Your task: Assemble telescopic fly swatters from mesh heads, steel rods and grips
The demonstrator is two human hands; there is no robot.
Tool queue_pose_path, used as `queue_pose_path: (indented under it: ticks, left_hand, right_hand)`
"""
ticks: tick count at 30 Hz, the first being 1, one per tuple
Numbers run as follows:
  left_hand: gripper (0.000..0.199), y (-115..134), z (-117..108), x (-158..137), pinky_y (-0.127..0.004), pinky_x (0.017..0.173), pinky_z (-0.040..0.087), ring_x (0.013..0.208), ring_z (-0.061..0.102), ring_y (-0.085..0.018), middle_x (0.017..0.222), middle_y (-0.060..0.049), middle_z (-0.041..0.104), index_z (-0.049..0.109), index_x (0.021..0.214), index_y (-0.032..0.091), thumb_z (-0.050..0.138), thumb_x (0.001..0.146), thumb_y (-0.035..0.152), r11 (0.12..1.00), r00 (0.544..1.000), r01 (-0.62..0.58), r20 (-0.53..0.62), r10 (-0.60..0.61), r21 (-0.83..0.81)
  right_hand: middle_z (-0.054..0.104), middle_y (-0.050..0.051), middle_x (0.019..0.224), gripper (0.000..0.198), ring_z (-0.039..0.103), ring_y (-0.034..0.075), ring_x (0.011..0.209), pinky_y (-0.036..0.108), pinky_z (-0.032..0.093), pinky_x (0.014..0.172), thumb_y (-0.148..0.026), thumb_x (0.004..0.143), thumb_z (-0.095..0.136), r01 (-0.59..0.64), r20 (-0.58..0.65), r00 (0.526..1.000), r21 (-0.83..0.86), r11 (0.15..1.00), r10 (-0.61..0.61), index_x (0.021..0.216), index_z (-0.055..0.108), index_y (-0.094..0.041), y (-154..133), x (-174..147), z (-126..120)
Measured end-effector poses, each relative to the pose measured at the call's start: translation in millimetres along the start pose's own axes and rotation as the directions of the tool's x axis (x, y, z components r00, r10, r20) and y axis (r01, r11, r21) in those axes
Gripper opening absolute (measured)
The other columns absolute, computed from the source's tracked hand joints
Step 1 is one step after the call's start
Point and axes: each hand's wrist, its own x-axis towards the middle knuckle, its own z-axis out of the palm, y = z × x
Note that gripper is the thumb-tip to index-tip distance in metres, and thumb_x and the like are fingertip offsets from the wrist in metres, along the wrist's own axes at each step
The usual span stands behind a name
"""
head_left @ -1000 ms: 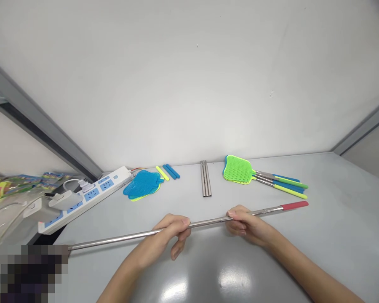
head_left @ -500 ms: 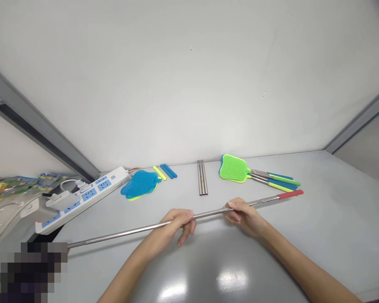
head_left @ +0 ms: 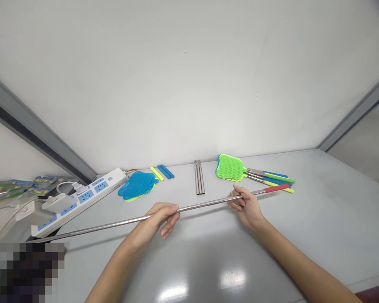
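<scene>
A long, drawn-out telescopic metal rod (head_left: 205, 204) with a red handle grip (head_left: 276, 188) slants across in front of me, off the table. My left hand (head_left: 159, 216) pinches it left of its middle, thumb on top. Closer to the red grip, my right hand (head_left: 244, 204) is closed round the rod. The rod's left end runs into a blurred-out patch and is hidden. Behind it lie short metal rods (head_left: 199, 179) side by side. Finished-looking fly swatters (head_left: 230, 167) with green, yellow and blue parts are stacked to the right. Loose blue swatter heads (head_left: 137, 185) lie to the left.
Blue handle sleeves (head_left: 166, 171) and a yellow sleeve (head_left: 157, 173) lie near the wall. A white power strip (head_left: 82, 202) with plugged-in adapters runs along the left side, beside plastic bags (head_left: 6, 198). The grey table (head_left: 328, 210) meets a white wall at the back.
My left hand has moved left along with the rod's left end, while my right hand has shifted slightly right and up. My hands are farther apart. The view has shifted a little.
</scene>
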Motion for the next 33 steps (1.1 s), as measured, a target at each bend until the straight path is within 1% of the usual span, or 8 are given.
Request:
queue_pose_path:
  ticks: [8, 16, 22, 25, 28, 30, 31, 33]
  left_hand:
    - [0.036, -5.0, -4.8, -2.5, -0.023, 0.045, 0.027, 0.037, 0.028, -0.007, 0.034, 0.006, 0.028, 0.038, 0.050, 0.017, 0.037, 0.081, 0.034, 0.999, 1.000, 0.021, 0.006, -0.021, -0.042]
    - [0.037, 1.9, 5.3, -3.1, -0.024, 0.049, 0.030, 0.040, 0.034, -0.009, 0.035, 0.004, 0.035, 0.039, 0.050, 0.017, 0.033, 0.082, 0.033, 0.998, 1.000, -0.014, 0.010, 0.013, 0.055]
    - [0.038, 6.5, 17.8, 3.9, -0.024, 0.048, 0.030, 0.035, 0.034, -0.009, 0.034, 0.005, 0.033, 0.037, 0.047, 0.017, 0.030, 0.082, 0.033, 0.997, 0.999, -0.039, 0.033, 0.041, -0.063]
    - [0.040, 6.4, 29.9, 9.8, -0.023, 0.047, 0.031, 0.036, 0.035, -0.009, 0.035, 0.004, 0.035, 0.039, 0.047, 0.017, 0.030, 0.081, 0.036, 0.998, 0.996, -0.040, 0.078, 0.044, -0.055]
    - [0.043, 5.3, 47.5, 18.5, -0.024, 0.054, 0.034, 0.040, 0.039, -0.010, 0.036, 0.003, 0.039, 0.043, 0.047, 0.017, 0.030, 0.082, 0.038, 0.997, 0.990, -0.076, 0.117, 0.075, 0.001]
    - [0.045, 3.8, 58.3, 25.1, -0.025, 0.057, 0.036, 0.043, 0.042, -0.011, 0.036, 0.002, 0.039, 0.043, 0.044, 0.017, 0.029, 0.082, 0.038, 0.995, 0.986, -0.101, 0.130, 0.102, -0.015]
    - [0.046, 2.9, 62.5, 28.3, -0.025, 0.059, 0.036, 0.045, 0.044, -0.012, 0.035, 0.002, 0.039, 0.042, 0.042, 0.017, 0.029, 0.082, 0.038, 0.994, 0.983, -0.104, 0.145, 0.109, -0.043]
    - [0.049, 0.8, 67.1, 33.8, -0.025, 0.060, 0.037, 0.049, 0.047, -0.013, 0.036, 0.001, 0.040, 0.041, 0.041, 0.017, 0.028, 0.082, 0.040, 0.990, 0.979, -0.107, 0.166, 0.122, -0.092]
  right_hand:
    - [0.019, -0.006, 0.036, 0.045, 0.021, 0.006, 0.033, 0.024, 0.020, 0.038, -0.028, 0.076, 0.046, 0.034, 0.016, 0.999, 0.046, 0.998, -0.035, 0.036, 0.028, -0.017, 2.4, -1.5, -0.6]
    - [0.024, -0.003, 0.035, 0.050, 0.027, 0.008, 0.036, 0.025, 0.020, 0.040, -0.038, 0.078, 0.040, 0.034, 0.015, 0.999, 0.024, 0.999, -0.034, 0.033, 0.036, -0.017, -7.0, 0.1, -4.7]
    - [0.024, -0.003, 0.039, 0.053, 0.026, 0.007, 0.037, 0.025, 0.020, 0.042, -0.046, 0.079, 0.035, 0.000, 0.146, 0.989, -0.077, 0.997, 0.012, 0.035, 0.036, -0.016, -10.8, -4.0, -0.7]
    - [0.029, -0.003, 0.044, 0.046, 0.027, 0.007, 0.040, 0.024, 0.019, 0.042, -0.044, 0.078, 0.040, -0.006, 0.227, 0.973, -0.185, 0.983, 0.049, 0.042, 0.041, -0.015, -1.3, -10.4, 4.3]
    - [0.033, -0.005, 0.045, 0.031, 0.028, 0.007, 0.041, 0.023, 0.019, 0.042, -0.041, 0.075, 0.049, -0.005, 0.338, 0.933, -0.325, 0.946, 0.121, 0.058, 0.050, -0.015, 11.2, -17.5, 9.1]
    - [0.037, -0.004, 0.045, 0.023, 0.030, 0.007, 0.042, 0.023, 0.021, 0.043, -0.036, 0.074, 0.052, 0.010, 0.404, 0.900, -0.399, 0.917, 0.166, 0.065, 0.052, -0.014, 17.7, -21.9, 12.6]
    - [0.038, -0.005, 0.045, 0.021, 0.030, 0.007, 0.042, 0.023, 0.021, 0.043, -0.034, 0.075, 0.051, 0.007, 0.409, 0.896, -0.400, 0.917, 0.172, 0.066, 0.052, -0.015, 19.9, -23.7, 14.4]
    - [0.038, -0.004, 0.045, 0.023, 0.031, 0.007, 0.041, 0.023, 0.022, 0.044, -0.031, 0.077, 0.048, -0.004, 0.369, 0.917, -0.376, 0.927, 0.153, 0.060, 0.049, -0.015, 21.8, -26.3, 17.5]
